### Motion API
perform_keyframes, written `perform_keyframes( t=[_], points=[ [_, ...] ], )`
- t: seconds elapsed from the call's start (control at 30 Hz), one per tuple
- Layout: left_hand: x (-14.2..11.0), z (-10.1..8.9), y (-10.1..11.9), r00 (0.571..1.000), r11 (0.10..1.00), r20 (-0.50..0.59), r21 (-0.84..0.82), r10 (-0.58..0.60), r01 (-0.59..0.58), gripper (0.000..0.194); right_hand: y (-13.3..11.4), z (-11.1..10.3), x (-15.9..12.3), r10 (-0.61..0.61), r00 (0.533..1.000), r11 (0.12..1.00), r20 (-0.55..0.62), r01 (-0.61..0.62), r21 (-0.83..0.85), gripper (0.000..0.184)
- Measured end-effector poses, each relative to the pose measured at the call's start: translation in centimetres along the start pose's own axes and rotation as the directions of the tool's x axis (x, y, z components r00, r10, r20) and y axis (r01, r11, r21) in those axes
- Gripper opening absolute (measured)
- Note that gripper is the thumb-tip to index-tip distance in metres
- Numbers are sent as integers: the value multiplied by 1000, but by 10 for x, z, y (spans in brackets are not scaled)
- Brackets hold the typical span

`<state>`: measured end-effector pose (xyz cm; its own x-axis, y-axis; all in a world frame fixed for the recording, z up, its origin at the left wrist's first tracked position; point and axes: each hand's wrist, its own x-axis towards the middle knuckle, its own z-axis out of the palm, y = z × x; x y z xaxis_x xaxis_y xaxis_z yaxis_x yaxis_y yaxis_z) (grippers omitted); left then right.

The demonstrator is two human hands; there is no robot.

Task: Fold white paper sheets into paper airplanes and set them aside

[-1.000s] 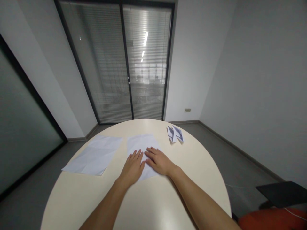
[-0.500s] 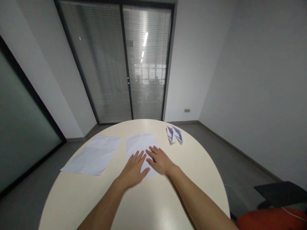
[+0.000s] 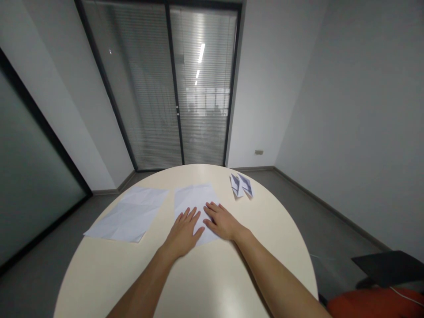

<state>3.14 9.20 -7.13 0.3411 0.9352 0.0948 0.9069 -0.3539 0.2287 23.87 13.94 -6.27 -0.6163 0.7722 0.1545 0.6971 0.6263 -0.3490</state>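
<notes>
A white sheet of paper (image 3: 194,195) lies flat near the middle of the round table, partly covered by both hands. My left hand (image 3: 184,234) rests palm down on its left part and lower edge, fingers spread. On its right part lies my right hand (image 3: 222,222), also palm down with fingers apart. A narrow strip of the sheet shows between the two thumbs. Neither hand grips anything. To the left sits a larger white paper (image 3: 129,214) with faint creases; its thickness I cannot tell.
Two small folded paper pieces (image 3: 241,185) stand side by side at the table's far right. The cream round table (image 3: 278,247) has a curved edge. Beyond it is a glass partition with blinds (image 3: 205,128). A red seat (image 3: 374,304) and a dark panel (image 3: 389,267) are at lower right.
My hands have slid slightly apart on the sheet, the left one a little leftward and the right one a little rightward. The papers lie as before.
</notes>
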Motion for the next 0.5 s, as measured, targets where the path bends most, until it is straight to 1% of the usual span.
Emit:
perform_keyframes(
  t=[0.17, 0.27, 0.33, 0.4, 0.5],
  points=[
    [1, 2, -5, 999, 1000, -48, 19, -13, 14, 53, 1, -5, -2, -88, 996, 996, 23, 87, 33, 61],
    [3, 2, -9, 995, 999, -88, 34, -37, 40, 50, 1, -7, -3, -121, 992, 992, 43, 119, 46, 69],
    [6, 1, -11, 991, 998, -128, 38, -40, 46, 47, 2, -7, -3, -112, 992, 993, 53, 109, 52, 75],
    [8, 1, -14, 986, 1000, -168, 15, -18, 21, 44, 2, -5, -4, -87, 994, 995, 64, 84, 51, 79],
    [7, 2, -15, 981, 997, -185, -46, 60, -70, 41, 4, -2, -5, -49, 997, 998, 63, 46, 49, 80]
  ],
)
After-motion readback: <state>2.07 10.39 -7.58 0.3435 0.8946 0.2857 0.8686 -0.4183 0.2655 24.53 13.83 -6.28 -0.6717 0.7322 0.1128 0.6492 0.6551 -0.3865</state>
